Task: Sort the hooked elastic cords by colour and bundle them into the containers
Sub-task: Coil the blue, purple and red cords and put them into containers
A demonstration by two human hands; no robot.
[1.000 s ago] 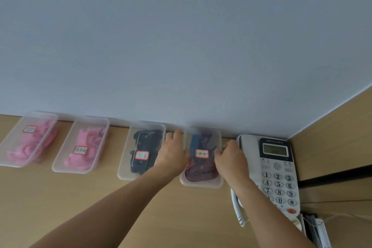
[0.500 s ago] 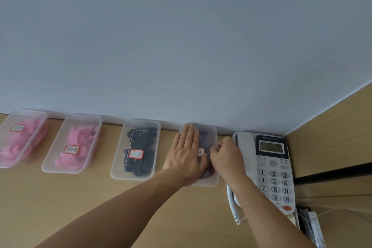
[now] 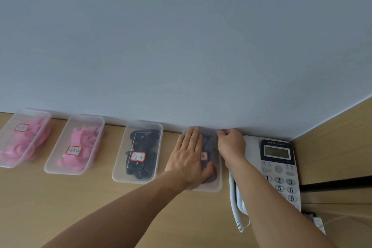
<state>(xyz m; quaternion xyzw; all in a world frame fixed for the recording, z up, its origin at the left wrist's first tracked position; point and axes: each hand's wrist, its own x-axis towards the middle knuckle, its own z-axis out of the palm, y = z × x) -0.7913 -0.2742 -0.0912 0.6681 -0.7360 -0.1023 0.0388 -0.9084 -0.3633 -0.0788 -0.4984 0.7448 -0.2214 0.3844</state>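
Note:
Several lidded clear containers stand in a row against the wall on the wooden desk. The two at the left point(image 3: 22, 139) point(image 3: 74, 147) hold pink cords, the third point(image 3: 137, 153) holds black cords, and the rightmost container point(image 3: 211, 185) holds dark purple cords. My left hand point(image 3: 191, 159) lies flat with straight fingers on that rightmost lid. My right hand point(image 3: 231, 143), fingers curled, presses at the lid's far right corner next to the wall. Each lid carries a red-bordered label.
A white desk telephone point(image 3: 277, 169) with a coiled cord point(image 3: 234, 203) sits just right of the purple container, under my right forearm. A wooden side panel point(image 3: 338, 147) closes the desk on the right. The grey wall runs behind the containers.
My left hand went from gripping the container's left edge to lying flat on its lid. My right hand slid from the right edge up to the far right corner.

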